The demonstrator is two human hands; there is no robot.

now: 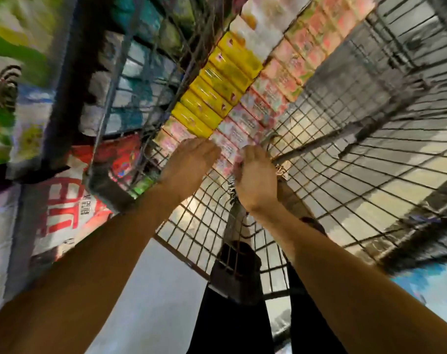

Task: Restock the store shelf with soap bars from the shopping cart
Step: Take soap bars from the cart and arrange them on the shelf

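Note:
Boxed soap bars lie in rows inside the wire shopping cart (345,154): a yellow row (212,98) and pink rows (268,90) beside it. Both my hands reach down to the near end of the pink row. My left hand (189,162) rests over the nearest pink boxes with its fingers curled down over them. My right hand (255,172) grips pink soap boxes (230,146) at the row's near end; its fingertips are hidden. The picture is blurred by motion.
The store shelf (51,123) stands to the left of the cart, packed with blurred colourful packages in green, white and red. The cart's wire floor to the right of the soap rows is bare. My dark trouser legs (232,315) show below the cart.

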